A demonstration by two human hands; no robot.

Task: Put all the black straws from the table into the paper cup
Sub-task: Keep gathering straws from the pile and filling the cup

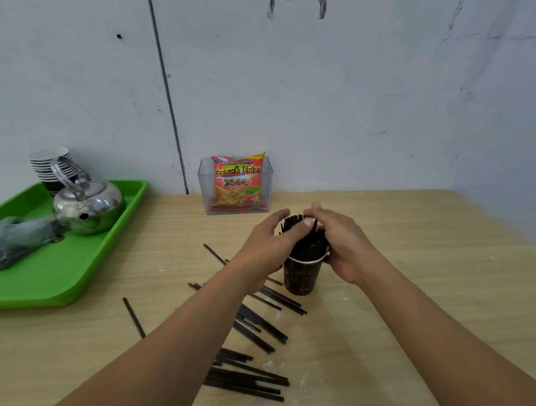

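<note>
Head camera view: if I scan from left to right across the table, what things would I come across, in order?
Wrapped bundle on the green tray → metal kettle → clear box with a snack packet → left hand → paper cup of black straws → right hand.

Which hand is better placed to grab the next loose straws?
Left, likely. The left hand and right hand both hold the straw bundle in the paper cup, but the loose straws lie leftward, under the left forearm.
</note>
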